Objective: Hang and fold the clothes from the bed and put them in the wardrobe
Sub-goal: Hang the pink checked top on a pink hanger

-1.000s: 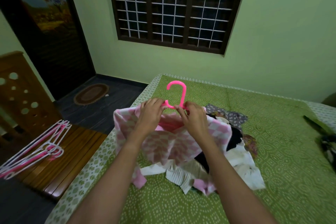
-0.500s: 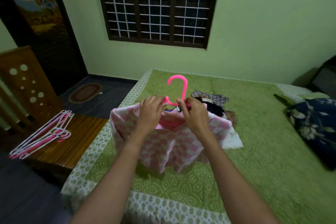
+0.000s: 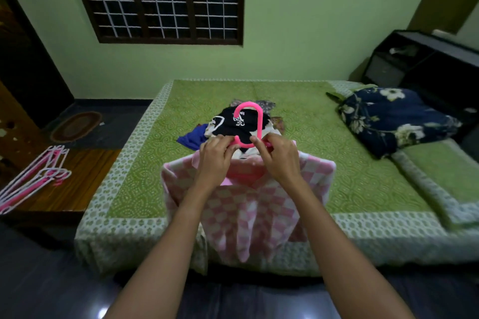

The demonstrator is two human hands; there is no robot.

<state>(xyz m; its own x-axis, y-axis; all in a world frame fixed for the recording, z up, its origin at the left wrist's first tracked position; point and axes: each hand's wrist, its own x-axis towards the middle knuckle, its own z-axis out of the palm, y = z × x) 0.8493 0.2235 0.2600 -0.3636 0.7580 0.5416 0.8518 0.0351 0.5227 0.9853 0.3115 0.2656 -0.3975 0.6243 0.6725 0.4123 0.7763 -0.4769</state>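
A pink and white checked garment (image 3: 248, 207) hangs on a pink hanger (image 3: 249, 122), held up in front of the bed's near edge. My left hand (image 3: 216, 156) grips the garment's neckline and the hanger just left of the hook. My right hand (image 3: 278, 158) pinches the same spot on the right of the hook. Behind the hook, a pile of clothes (image 3: 228, 124) lies mid-bed, with a black printed piece on top and a blue one at its left.
The bed (image 3: 324, 137) has a green patterned cover. A dark floral pillow (image 3: 394, 116) lies at its right. Several pink and white hangers (image 3: 33, 176) rest on a wooden bench at the left. A dark shelf unit (image 3: 427, 65) stands at the far right, a doormat (image 3: 76, 125) far left.
I have backed away from the bed and the view swung right. The garment on its hanger came with my hands off the pile, now hanging over the bed's near edge.
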